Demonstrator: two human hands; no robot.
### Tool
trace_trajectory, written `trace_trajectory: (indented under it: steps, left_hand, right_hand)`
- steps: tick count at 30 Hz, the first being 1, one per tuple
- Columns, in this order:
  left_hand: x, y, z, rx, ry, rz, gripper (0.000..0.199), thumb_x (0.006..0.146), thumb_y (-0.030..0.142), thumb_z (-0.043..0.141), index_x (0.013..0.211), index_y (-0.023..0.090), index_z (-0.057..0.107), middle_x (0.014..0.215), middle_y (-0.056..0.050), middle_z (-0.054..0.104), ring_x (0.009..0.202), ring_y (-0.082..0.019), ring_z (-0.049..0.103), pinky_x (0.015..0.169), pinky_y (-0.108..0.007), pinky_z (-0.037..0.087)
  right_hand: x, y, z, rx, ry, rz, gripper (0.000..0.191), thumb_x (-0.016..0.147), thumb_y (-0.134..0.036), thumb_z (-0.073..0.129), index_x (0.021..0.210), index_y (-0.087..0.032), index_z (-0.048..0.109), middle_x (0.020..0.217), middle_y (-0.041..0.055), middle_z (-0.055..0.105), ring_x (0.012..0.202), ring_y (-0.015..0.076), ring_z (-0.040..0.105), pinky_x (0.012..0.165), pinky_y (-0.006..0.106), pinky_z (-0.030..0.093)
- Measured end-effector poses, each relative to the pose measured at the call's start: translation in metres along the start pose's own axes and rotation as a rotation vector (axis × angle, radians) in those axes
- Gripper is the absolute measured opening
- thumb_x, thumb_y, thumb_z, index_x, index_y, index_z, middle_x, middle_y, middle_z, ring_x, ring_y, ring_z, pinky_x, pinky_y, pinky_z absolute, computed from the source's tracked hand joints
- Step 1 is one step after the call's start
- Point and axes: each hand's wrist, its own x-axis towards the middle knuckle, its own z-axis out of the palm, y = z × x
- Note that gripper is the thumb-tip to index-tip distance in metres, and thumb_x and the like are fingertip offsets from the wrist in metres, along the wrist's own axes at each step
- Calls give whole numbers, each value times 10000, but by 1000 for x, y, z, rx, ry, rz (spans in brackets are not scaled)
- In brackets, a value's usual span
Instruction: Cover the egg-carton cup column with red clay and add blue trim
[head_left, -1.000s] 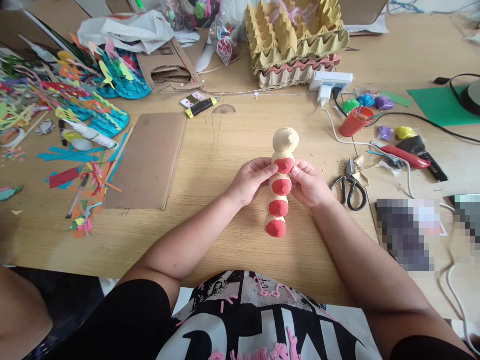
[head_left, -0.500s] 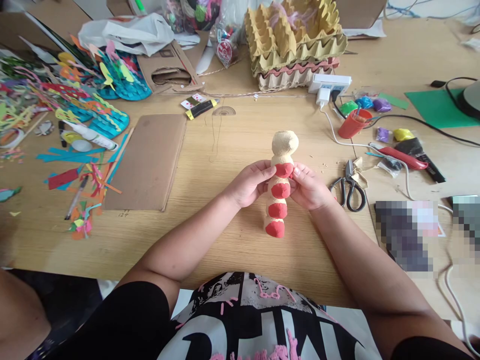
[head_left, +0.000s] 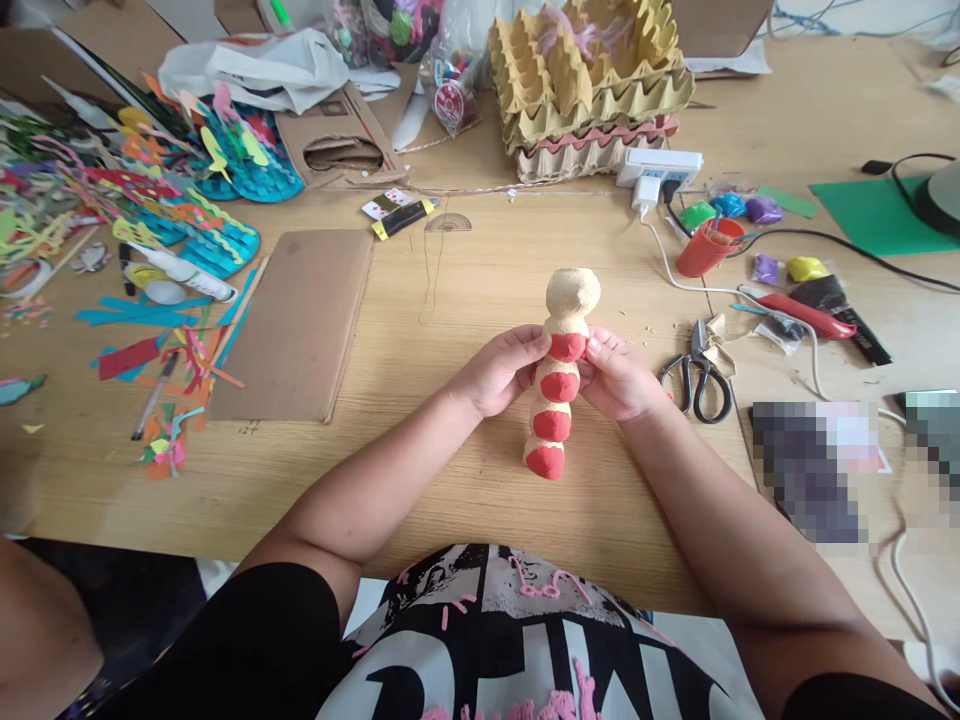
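Between my two hands is an egg-carton strip [head_left: 571, 294] of cream-coloured rounded bumps, held above the table with its long side pointing toward me. Several of its bumps carry red clay-like patches; the farthest bump is plain cream. My left hand [head_left: 506, 368] grips its left edge near the upper red patch, thumb on top. On the opposite edge, my right hand [head_left: 619, 372] pinches it at the same height, thumb beside that patch. The fingers under the strip are partly hidden.
Black-handled scissors [head_left: 699, 375] lie right of my right hand. A cardboard sheet [head_left: 289, 320] is at left, beside coloured paper scraps. Stacked egg trays [head_left: 592, 100] and a power strip [head_left: 664, 165] stand behind. A red cup [head_left: 705, 250] and a white cable are at right.
The egg-carton strip has tilted slightly, its near end shifting a little left and its far end a little nearer me. Both hands keep their hold with hardly any movement.
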Motion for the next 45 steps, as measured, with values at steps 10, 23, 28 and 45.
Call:
trace_trajectory:
  steps: [10,23,28,45]
  left_hand:
    - [0,1,1,-9,21,6,541,788,665,1030,900,202,773,798,-22,731,714,-179,674,705,-327,502]
    - [-1,6,1,39,-15,-41,528,777,711,1005,918,244,802,856,-41,797,829,-255,769,852,-414,578]
    - [1,2,-2,30,-7,-53,483,804,679,980,912,244,800,932,-75,814,904,-292,765,894,-451,574]
    - [-1,9,1,-22,-32,-111,424,934,606,886,1038,200,823,1028,-95,860,979,-290,804,950,-418,593]
  right_hand:
    - [0,2,-3,-23,1,43,599,735,-691,1041,796,-256,633,659,-73,369,610,131,275,571,281,286]
    - [-1,1,0,-34,-11,79,635,731,-736,1034,772,-263,611,673,-53,440,611,141,323,577,295,290]
    - [-1,2,0,-29,-5,103,652,736,-734,1035,766,-261,588,665,-55,454,599,136,349,567,296,292]
    - [-2,0,0,20,-19,117,617,745,-701,1055,792,-252,636,688,-47,507,615,128,422,556,276,366]
